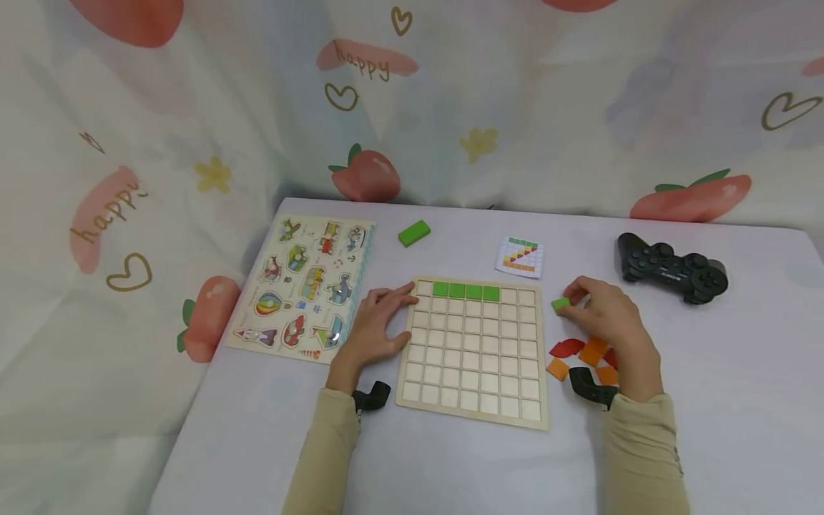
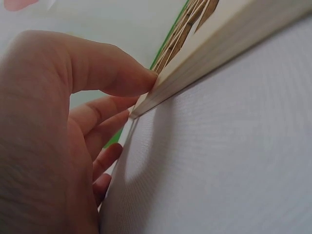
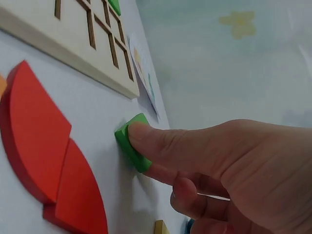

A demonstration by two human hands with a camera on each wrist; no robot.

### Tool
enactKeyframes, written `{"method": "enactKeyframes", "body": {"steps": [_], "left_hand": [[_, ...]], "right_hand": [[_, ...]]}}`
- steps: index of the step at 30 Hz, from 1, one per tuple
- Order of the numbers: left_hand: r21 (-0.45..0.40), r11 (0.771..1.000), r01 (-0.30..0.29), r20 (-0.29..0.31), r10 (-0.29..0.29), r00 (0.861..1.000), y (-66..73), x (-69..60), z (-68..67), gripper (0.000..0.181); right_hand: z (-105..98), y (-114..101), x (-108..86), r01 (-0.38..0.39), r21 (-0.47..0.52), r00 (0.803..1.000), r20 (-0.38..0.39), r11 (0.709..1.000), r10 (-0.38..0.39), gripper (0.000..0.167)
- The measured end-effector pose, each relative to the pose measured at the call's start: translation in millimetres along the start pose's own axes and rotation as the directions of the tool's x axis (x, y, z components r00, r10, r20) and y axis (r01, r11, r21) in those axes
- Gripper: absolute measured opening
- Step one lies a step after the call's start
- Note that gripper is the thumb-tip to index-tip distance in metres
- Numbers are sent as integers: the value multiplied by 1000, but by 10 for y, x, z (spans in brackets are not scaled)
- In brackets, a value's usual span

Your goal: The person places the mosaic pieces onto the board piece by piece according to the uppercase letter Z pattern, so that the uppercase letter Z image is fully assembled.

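A wooden grid board point(image 1: 472, 345) lies flat on the table, with several green squares point(image 1: 473, 292) in a row in its top cells. My left hand point(image 1: 373, 325) rests at the board's left side; its thumb and fingertips touch the edge, the fingers fairly straight. Right of the board, my right hand point(image 1: 608, 311) pinches a small green square block point(image 1: 561, 304) between thumb and index finger. In the right wrist view the block point(image 3: 127, 147) is tilted close to the table; whether it touches is unclear. Red leaf-shaped pieces point(image 3: 36, 136) lie beside it.
Orange squares point(image 1: 557, 369) lie near the right wrist. A small pattern card point(image 1: 520, 257) is behind the board. A green rectangular block point(image 1: 414, 233) sits at the back, left of it a picture puzzle board point(image 1: 299, 286). A black game controller point(image 1: 672, 268) is at the back right.
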State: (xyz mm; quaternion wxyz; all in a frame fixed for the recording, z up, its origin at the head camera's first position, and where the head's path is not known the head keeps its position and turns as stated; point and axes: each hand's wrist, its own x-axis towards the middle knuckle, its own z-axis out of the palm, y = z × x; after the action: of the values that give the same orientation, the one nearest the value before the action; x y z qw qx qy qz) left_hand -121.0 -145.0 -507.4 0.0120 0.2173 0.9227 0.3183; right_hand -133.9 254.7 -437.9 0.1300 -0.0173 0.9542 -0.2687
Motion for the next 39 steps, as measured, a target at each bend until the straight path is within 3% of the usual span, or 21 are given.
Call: {"method": "enactKeyframes", "body": {"steps": [3,6,13,18,22,30,39], "left_hand": [[6,1000,1,5,-1,1000,-11,18,-1,61],[-3,1000,-4,13,4,1000,-1,36,-3,61],[3,1000,4,9,-4,1000,-5,46,-32,61],[-8,1000,0,3,0,1000,-14,39,-44,61],[-9,1000,-12,2,12,1000,-19,43,-30,62],[-12,1000,-4,-4,4,1000,-3,29,-10,61],[3,1000,9,22,-9,1000,-5,19,-22,61]], "right_hand": [[-3,-19,5,1,37,1000,-22,999,0,30],[-22,-26,-7,22,66,996,-91,998,-16,23],[77,-203,54,196,214,953,-273,957,-134,20],[341,-354,181,216,293,958,-247,931,-145,17],[489,-397,239,208,284,961,-237,936,-142,15],[560,-413,220,155,205,970,-216,966,-110,22],[519,-379,212,209,206,958,-240,956,-158,24]]}}
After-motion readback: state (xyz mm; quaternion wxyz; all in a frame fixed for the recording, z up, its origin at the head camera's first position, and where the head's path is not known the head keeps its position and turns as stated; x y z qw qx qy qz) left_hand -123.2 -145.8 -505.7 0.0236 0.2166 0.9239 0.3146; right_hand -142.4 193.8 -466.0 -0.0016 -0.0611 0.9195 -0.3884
